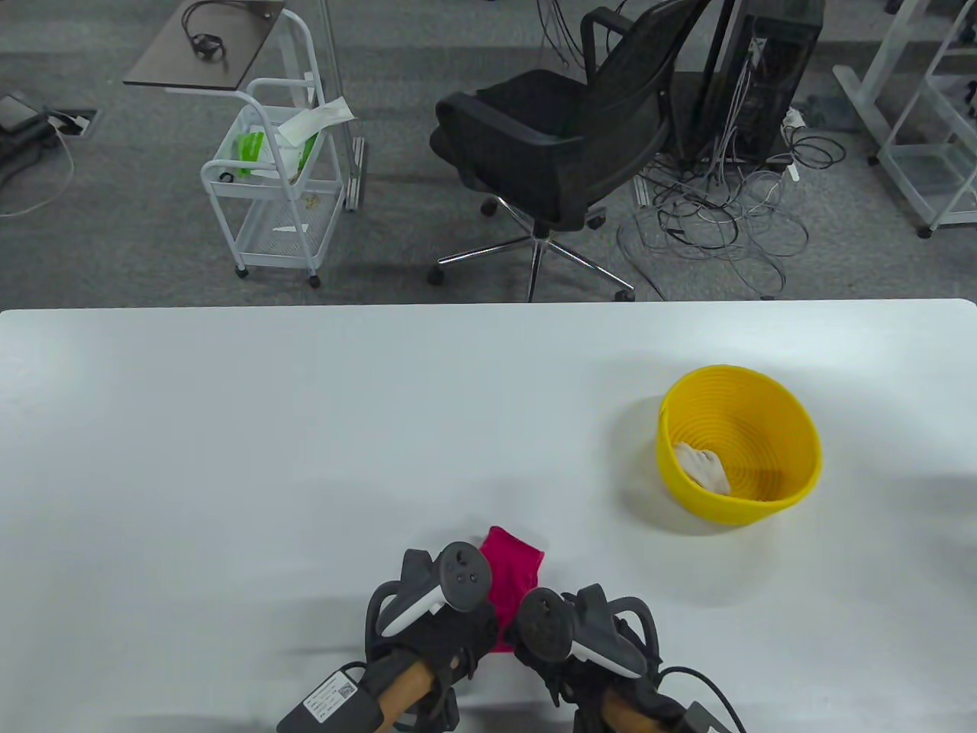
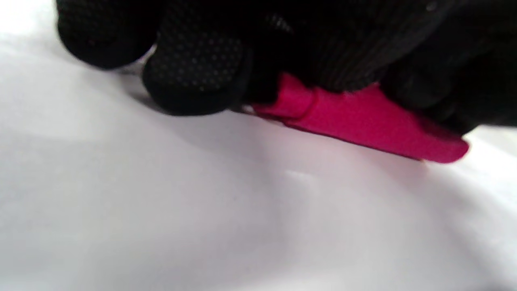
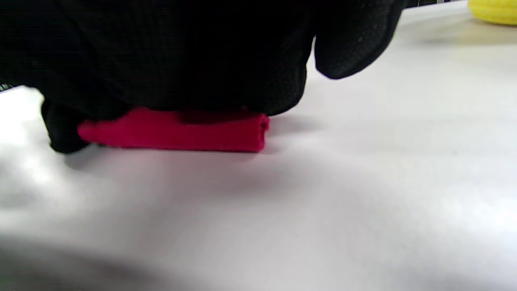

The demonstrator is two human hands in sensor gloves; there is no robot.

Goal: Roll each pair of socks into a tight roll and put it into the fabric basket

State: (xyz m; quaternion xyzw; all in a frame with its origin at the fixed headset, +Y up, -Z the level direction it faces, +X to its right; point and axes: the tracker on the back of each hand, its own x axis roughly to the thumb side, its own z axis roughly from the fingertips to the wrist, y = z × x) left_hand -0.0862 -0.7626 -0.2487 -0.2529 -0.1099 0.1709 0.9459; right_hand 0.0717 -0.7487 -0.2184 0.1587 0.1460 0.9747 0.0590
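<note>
The sock pair (image 1: 513,582) under the fingers (image 2: 194,76) is plain magenta-pink. The fingers wear black gloves with a fine dotted texture. The counter (image 1: 305,427) is plain white. Well right of the fingers, the basket (image 1: 794,489) is bright yellow with ribbed rings, holding a cream-white sock roll (image 1: 704,466).

Socks (image 1: 513,584) under both hands, basket (image 1: 739,447) far right w/ roll (image 1: 704,466) inside.
</note>
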